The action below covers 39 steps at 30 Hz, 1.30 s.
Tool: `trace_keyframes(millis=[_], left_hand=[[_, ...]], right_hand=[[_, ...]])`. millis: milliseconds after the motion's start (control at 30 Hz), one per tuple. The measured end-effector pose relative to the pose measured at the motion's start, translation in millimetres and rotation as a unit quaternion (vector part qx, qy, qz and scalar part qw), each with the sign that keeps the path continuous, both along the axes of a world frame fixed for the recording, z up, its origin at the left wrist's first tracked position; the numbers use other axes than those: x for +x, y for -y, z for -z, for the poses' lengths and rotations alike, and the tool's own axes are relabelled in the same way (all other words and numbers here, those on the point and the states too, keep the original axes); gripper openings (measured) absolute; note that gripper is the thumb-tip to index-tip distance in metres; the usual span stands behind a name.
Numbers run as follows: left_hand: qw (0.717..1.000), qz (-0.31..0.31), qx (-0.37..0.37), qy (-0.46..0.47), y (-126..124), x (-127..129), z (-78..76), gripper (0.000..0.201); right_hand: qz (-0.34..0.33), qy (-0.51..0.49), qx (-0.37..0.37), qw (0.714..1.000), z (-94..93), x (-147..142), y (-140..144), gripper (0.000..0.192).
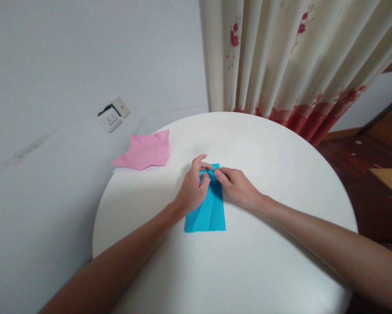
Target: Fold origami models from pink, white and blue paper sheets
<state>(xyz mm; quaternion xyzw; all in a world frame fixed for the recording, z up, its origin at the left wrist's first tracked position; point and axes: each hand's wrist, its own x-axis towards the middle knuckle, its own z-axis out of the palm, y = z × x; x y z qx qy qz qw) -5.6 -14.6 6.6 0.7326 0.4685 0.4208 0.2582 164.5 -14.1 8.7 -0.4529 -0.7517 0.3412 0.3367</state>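
Note:
A folded sheet of blue paper (212,211) lies on the white round table, its wide end toward me and creases running along it. At its far end my left hand (195,183) pinches the paper between thumb and fingers, with one finger raised. From the right, my right hand (237,182) closes thumb and forefinger on the same far edge, close to the left fingertips. Both hands partly cover the upper part of the paper, so the fold between them is hard to make out.
A creased pink sheet (146,150) with something white under it lies at the table's (281,174) back left edge. Behind stand a wall with a power socket (110,119) and a floral curtain (264,56). A wooden piece of furniture (390,181) is at the right.

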Motion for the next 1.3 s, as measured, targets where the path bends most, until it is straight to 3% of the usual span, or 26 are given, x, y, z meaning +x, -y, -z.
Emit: trace_keyframes(millis=[167, 300, 400, 567, 700, 800, 900, 1000, 1133, 1200, 1300], left_hand=[[0.996, -0.014, -0.047, 0.072, 0.4, -3.3, -5.6, 0.041], [0.979, -0.012, -0.129, 0.16, 0.1, -1.6, -5.9, 0.047], [0.976, -0.002, -0.145, 0.16, -0.3, 1.6, -0.9, 0.046], [0.997, 0.033, -0.06, -0.03, 3.9, 4.3, 11.2, 0.039], [0.977, 0.066, -0.001, -0.201, 10.3, 4.3, 17.5, 0.047], [0.954, 0.079, 0.014, -0.288, 13.6, 3.1, 19.5, 0.053], [0.933, 0.099, 0.018, -0.346, 14.3, 1.0, 20.8, 0.057], [0.918, 0.125, 0.018, -0.375, 13.3, -1.2, 21.7, 0.059], [0.911, 0.136, 0.012, -0.388, 12.2, -2.9, 21.6, 0.059], [0.91, 0.132, 0.013, -0.392, 11.9, -2.9, 21.2, 0.059], [0.906, 0.131, 0.019, -0.403, 11.9, -2.1, 21.0, 0.059]], right_hand=[[0.036, -0.08, -0.064, 0.994, 6.1, 3.4, -10.9, 0.052], [0.071, -0.176, -0.112, 0.975, 9.2, 9.6, -23.7, 0.052], [0.099, -0.21, -0.143, 0.962, 7.3, 15.4, -34.1, 0.05], [0.152, -0.189, -0.199, 0.95, -1.9, 31.3, -49.9, 0.048], [0.179, -0.125, -0.195, 0.956, -4.2, 49.6, -58.2, 0.035], [0.139, -0.084, -0.182, 0.97, 0.1, 59.9, -61.7, 0.023], [0.102, -0.045, -0.134, 0.985, 8.9, 65.0, -66.6, 0.013], [0.111, 0.064, -0.029, 0.991, 17.6, 66.1, -71.0, 0.017], [0.147, 0.2, 0.073, 0.966, 17.1, 53.8, -59.8, 0.034], [0.176, 0.241, 0.158, 0.941, 12.1, 38.7, -44.1, 0.04], [0.115, 0.27, 0.239, 0.926, 8.7, 11.0, -16.7, 0.048]])
